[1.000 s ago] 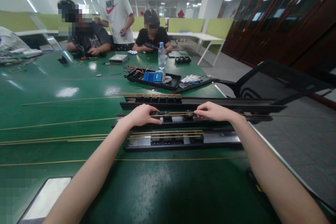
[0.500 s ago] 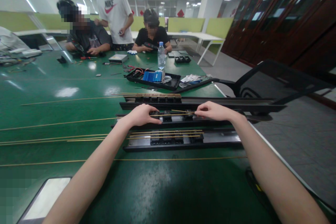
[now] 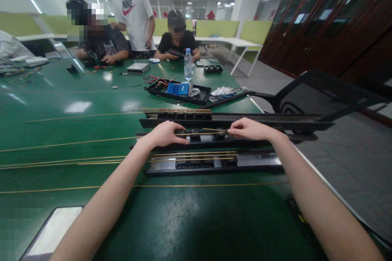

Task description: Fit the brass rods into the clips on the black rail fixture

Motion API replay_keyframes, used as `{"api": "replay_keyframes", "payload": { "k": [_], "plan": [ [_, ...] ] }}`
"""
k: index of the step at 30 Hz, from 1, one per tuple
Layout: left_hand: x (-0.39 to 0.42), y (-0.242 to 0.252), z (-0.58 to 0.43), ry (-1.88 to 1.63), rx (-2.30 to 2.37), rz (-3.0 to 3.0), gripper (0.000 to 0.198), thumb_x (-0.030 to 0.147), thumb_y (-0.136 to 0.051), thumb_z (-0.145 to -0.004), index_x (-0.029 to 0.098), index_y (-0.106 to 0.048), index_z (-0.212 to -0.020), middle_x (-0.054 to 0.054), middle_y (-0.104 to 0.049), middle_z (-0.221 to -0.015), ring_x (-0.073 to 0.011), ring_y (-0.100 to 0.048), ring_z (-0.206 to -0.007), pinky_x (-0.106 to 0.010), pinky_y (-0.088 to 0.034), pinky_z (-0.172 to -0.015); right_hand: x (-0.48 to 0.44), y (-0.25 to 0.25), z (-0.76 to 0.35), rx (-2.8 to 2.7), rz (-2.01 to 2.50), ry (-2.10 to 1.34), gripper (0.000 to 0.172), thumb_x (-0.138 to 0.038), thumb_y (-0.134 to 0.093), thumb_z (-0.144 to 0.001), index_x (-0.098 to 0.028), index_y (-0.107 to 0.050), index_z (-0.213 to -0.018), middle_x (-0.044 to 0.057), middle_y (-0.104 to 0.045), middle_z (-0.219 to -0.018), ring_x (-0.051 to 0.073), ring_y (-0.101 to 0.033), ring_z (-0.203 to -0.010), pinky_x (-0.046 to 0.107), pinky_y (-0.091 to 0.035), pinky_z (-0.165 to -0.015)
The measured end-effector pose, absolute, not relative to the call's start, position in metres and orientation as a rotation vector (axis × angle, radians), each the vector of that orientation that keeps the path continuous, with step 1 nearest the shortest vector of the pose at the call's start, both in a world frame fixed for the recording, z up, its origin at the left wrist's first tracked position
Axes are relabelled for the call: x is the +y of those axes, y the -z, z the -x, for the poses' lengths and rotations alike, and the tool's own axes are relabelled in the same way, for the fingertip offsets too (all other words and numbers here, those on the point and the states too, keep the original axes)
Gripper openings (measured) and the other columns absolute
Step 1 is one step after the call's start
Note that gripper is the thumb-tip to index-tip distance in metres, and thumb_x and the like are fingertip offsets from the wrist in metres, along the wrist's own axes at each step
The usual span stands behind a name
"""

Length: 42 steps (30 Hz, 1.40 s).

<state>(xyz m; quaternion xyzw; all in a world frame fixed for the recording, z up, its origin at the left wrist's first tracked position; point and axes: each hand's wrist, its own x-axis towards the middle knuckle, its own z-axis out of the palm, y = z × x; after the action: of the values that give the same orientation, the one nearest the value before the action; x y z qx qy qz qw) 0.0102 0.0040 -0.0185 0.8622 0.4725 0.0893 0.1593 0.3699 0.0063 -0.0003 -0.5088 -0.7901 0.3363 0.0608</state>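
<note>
Three long black rails lie across the green table (image 3: 76, 130). Both my hands rest on the middle rail (image 3: 211, 142). My left hand (image 3: 167, 134) is closed, fingers pressed on the rail's left part and on a thin brass rod (image 3: 200, 133) that runs over the rail's black clips. My right hand (image 3: 249, 129) pinches the right end of a thin brass rod above the same rail. The near rail (image 3: 214, 163) carries several brass rods in its clips. The far rail (image 3: 232, 120) also holds rods.
Loose brass rods (image 3: 61, 162) stretch left over the table. A black tray (image 3: 179, 91) with blue parts and a water bottle (image 3: 188, 65) stand beyond. Three people work at the far end. A black chair (image 3: 318, 94) is at my right, a tablet (image 3: 52, 232) near left.
My right hand has drawn back a little and lifted the rod end slightly off the middle rail. My left hand stays put.
</note>
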Motion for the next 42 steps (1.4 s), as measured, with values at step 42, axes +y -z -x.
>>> {"api": "replay_keyframes", "payload": {
  "k": [42],
  "plan": [
    [-0.016,-0.002,-0.031,-0.4,1.303,-2.516,0.055,0.061,-0.061,-0.083,0.025,-0.069,-0.124,-0.005,-0.073,-0.119,-0.0271,-0.068,-0.106,-0.034,-0.05,-0.095,0.006,-0.001,-0.367,-2.421,1.522,-1.025,0.059,-0.072,-0.052,-0.082,-0.016,-0.071,-0.079,0.001,-0.055,-0.067,0.014,-0.041,-0.062,0.027,-0.031,-0.06]
  ]
}}
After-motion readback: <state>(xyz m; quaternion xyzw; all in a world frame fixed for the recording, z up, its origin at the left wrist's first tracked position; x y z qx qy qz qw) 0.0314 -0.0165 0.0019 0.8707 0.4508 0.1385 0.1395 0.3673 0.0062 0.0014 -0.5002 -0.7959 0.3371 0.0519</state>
